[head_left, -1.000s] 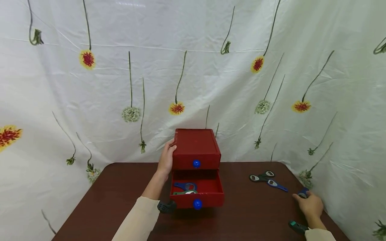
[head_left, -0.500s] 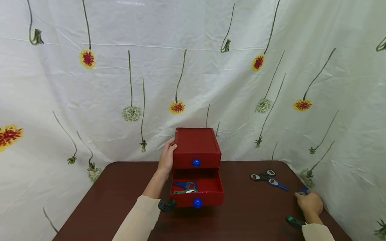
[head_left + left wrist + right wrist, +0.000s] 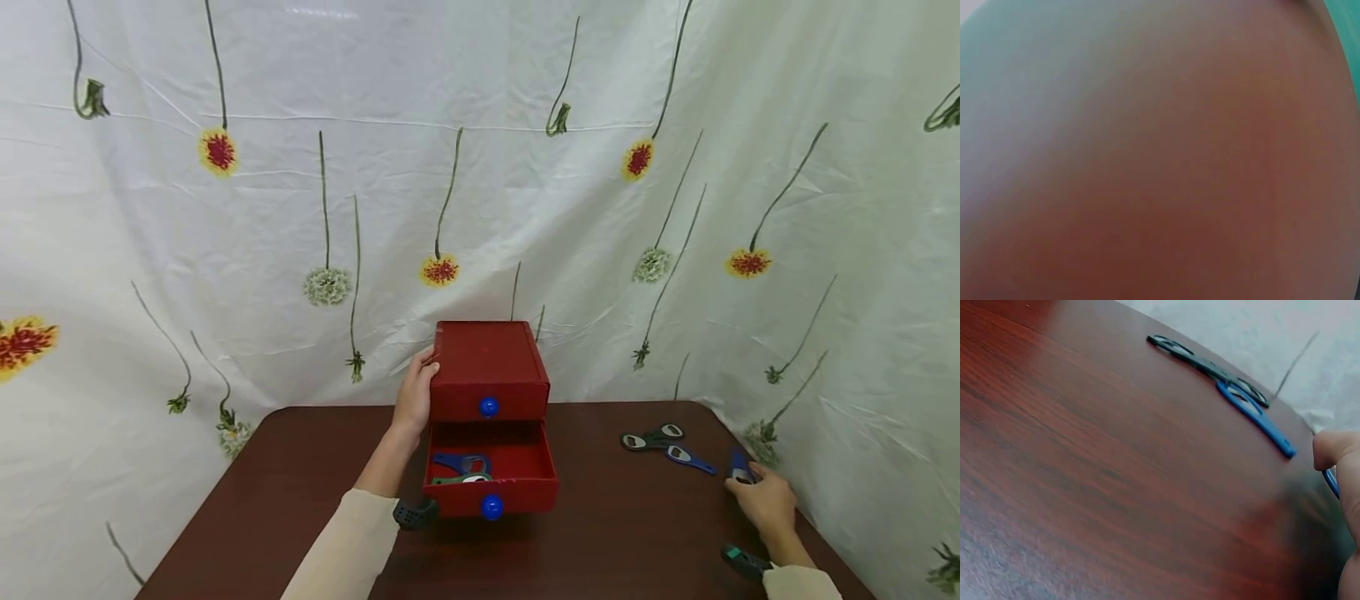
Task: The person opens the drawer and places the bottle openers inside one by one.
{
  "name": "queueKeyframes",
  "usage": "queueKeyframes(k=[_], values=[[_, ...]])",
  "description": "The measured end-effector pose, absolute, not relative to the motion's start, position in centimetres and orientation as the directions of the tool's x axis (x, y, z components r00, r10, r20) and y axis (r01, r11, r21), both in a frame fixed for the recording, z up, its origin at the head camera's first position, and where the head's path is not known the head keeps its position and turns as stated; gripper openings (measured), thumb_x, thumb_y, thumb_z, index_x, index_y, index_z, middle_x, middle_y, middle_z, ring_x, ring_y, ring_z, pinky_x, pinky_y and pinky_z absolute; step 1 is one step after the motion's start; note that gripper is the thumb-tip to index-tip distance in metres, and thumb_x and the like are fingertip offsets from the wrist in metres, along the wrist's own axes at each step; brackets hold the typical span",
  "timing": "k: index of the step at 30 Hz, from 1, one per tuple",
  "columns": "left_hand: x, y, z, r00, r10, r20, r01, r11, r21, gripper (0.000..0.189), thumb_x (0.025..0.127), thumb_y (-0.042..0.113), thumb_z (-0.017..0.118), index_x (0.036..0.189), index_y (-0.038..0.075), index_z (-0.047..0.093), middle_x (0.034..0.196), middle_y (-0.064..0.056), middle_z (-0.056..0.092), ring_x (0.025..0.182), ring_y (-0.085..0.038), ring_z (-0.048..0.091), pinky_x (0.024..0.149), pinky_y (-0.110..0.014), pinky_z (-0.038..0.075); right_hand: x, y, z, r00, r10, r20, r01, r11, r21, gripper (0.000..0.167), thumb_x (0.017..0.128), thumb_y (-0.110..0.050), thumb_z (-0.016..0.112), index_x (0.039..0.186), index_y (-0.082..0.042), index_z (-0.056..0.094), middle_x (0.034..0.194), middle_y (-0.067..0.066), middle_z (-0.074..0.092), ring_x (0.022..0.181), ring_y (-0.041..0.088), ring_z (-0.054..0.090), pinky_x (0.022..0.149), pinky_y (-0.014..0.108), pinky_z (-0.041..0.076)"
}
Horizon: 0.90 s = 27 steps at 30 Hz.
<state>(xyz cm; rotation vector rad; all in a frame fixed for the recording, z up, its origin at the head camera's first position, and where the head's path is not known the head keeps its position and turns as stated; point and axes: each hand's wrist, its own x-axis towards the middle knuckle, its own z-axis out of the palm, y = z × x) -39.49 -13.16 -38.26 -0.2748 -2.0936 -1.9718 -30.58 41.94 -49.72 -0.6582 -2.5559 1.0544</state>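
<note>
My left hand [image 3: 412,396] rests against the left side of a small red two-drawer box [image 3: 491,354]; the left wrist view is filled by blurred skin. The lower drawer [image 3: 525,497] is pulled out, with a blue bottle opener [image 3: 452,461] and a green bottle opener [image 3: 447,480] lying at its left. At the right table edge my right hand [image 3: 767,500] pinches another blue bottle opener [image 3: 738,463] between thumb and fingers. In the right wrist view that opener is mostly hidden by the hand [image 3: 1346,462].
Beyond the right hand lie a blue bottle opener [image 3: 690,459] and dark green-black bottle openers [image 3: 651,437], overlapping one another. The brown table [image 3: 615,533] ends at a white flowered curtain [image 3: 570,208] behind and to the right.
My right hand has turned and shifted a little left, and more of the blue bottle opener in it now shows, pointing away. The left hand and the box have stayed put.
</note>
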Motion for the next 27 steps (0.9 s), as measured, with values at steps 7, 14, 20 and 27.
queueKeyframes(k=[7, 14, 20, 27], values=[[-39.5, -13.1, -38.4, -0.953, -0.035, 0.302, 0.3, 0.066, 0.952, 0.052, 0.109, 0.032, 0.042, 0.158, 0.012, 0.04, 0.162, -0.01, 0.037, 0.148, -0.033, 0.029, 0.119, -0.056, 0.02, -31.3, 40.6, -48.0, -0.902, 0.387, 0.194, 0.152, 0.702, -0.695, 0.07, 0.092, -0.022, 0.065, 0.148, 0.014, 0.043, 0.144, 0.043, 0.042, 0.124, 0.059, 0.045, 0.097, 0.066, 0.043], [-39.5, -13.2, -38.5, -0.954, -0.038, 0.299, 0.296, 0.06, 0.953, 0.052, 0.109, 0.031, 0.042, 0.158, 0.012, 0.04, 0.161, -0.011, 0.037, 0.148, -0.033, 0.031, 0.119, -0.055, 0.021, -32.0, 38.4, -46.1, -0.937, 0.275, 0.213, 0.042, 0.697, -0.716, 0.069, 0.093, -0.016, 0.064, 0.151, 0.013, 0.04, 0.145, 0.044, 0.041, 0.13, 0.057, 0.042, 0.096, 0.065, 0.044], [-39.6, -13.3, -38.8, -0.956, -0.033, 0.29, 0.289, 0.045, 0.956, 0.053, 0.11, 0.032, 0.042, 0.159, 0.012, 0.039, 0.162, -0.012, 0.035, 0.148, -0.034, 0.03, 0.119, -0.056, 0.02, -32.8, 36.4, -44.9, -0.949, 0.193, 0.251, -0.043, 0.706, -0.706, 0.065, 0.093, -0.012, 0.067, 0.15, 0.011, 0.044, 0.141, 0.042, 0.047, 0.129, 0.055, 0.046, 0.09, 0.059, 0.049], [-39.7, -13.2, -38.6, -0.951, -0.035, 0.307, 0.306, 0.05, 0.951, 0.053, 0.11, 0.032, 0.042, 0.159, 0.011, 0.039, 0.162, -0.012, 0.036, 0.148, -0.034, 0.03, 0.119, -0.056, 0.02, -33.7, 34.3, -43.1, -0.942, 0.094, 0.323, -0.159, 0.723, -0.672, 0.061, 0.088, -0.009, 0.068, 0.144, 0.01, 0.053, 0.134, 0.039, 0.056, 0.118, 0.052, 0.057, 0.075, 0.043, 0.054]])
